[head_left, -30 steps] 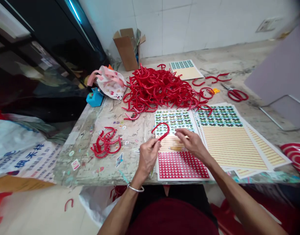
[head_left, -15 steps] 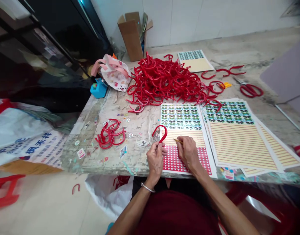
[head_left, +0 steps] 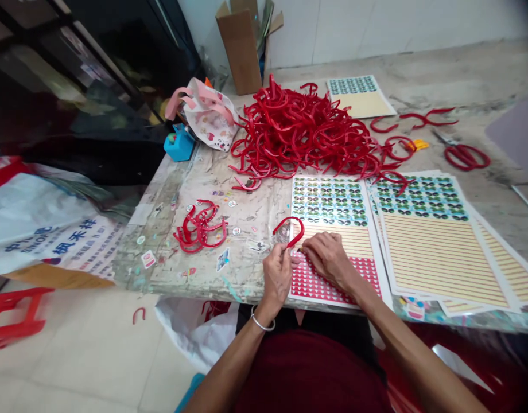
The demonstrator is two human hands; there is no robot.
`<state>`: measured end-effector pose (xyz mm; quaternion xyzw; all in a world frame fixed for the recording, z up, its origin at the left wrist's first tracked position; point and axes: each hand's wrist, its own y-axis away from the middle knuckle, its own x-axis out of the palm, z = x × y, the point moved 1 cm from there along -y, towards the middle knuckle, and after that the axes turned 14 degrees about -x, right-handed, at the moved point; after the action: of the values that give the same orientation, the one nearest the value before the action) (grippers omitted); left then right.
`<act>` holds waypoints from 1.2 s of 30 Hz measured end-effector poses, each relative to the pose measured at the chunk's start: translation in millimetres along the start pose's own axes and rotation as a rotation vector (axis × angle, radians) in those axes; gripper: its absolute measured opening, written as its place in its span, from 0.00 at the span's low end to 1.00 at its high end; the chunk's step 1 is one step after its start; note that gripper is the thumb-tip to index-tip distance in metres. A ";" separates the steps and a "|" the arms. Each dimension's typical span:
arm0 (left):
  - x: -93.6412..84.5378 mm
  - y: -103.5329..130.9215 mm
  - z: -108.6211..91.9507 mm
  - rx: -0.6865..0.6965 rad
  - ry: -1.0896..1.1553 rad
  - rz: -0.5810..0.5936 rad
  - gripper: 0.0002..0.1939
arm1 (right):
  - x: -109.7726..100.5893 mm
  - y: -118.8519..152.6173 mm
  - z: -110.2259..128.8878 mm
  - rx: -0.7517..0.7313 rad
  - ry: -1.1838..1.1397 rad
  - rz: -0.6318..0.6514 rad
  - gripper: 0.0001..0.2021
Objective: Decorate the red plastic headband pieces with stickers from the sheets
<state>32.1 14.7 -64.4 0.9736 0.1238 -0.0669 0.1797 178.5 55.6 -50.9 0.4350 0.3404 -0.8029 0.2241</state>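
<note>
My left hand [head_left: 278, 274] is closed on one end of a red curved plastic handle [head_left: 299, 232], whose bend rises above the fingers. Close beside it, my right hand [head_left: 328, 255] pinches a thin yellowish piece [head_left: 300, 250]; only its tip shows, too small to make out fully. Both hands are over a sticker sheet [head_left: 345, 234] with eye-like pictures at the top, thin lines in the middle and small hearts on red at the bottom. To the left lies a small group of red curved handles [head_left: 201, 229].
A large heap of red curved handles [head_left: 307, 135] fills the table's middle. More sticker sheets [head_left: 445, 258] lie at the right, with red-handled scissors [head_left: 466, 156] behind. A patterned bag [head_left: 210, 117], a blue tape dispenser [head_left: 179, 143] and a cardboard box [head_left: 240, 51] stand at the back left.
My right hand has moved left toward the handle's held end, bringing the thin yellowish piece to it. My left hand still holds the handle. The view has shifted slightly.
</note>
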 end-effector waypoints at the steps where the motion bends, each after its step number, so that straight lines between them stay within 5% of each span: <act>1: 0.3 -0.6 1.2 0.000 -0.005 -0.001 0.11 | 0.7 -0.9 -1.2 -0.011 0.008 0.010 0.09; 16: -0.5 -0.6 2.5 0.061 -0.157 -0.020 0.09 | 4.8 -12.2 -10.8 -0.084 -0.095 0.038 0.07; 21: -1.2 0.9 0.0 0.069 -0.185 -0.014 0.09 | -1.4 -8.8 -13.5 0.062 -0.382 -0.160 0.07; 26: -2.2 2.9 -3.2 0.072 -0.187 0.000 0.09 | -38.5 -11.2 -29.6 0.289 -0.571 -0.404 0.09; 30: -1.6 1.0 -1.5 0.039 -0.131 0.024 0.10 | -48.6 -14.0 -31.3 0.080 -0.298 -0.239 0.06; 36: 0.6 -0.7 -1.8 0.005 -0.016 0.013 0.11 | -16.0 -4.0 -15.1 -0.116 0.035 0.021 0.07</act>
<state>32.7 16.1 -63.0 0.9742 0.1158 -0.0737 0.1789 192.5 70.5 -41.8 0.4386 0.3856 -0.7718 0.2515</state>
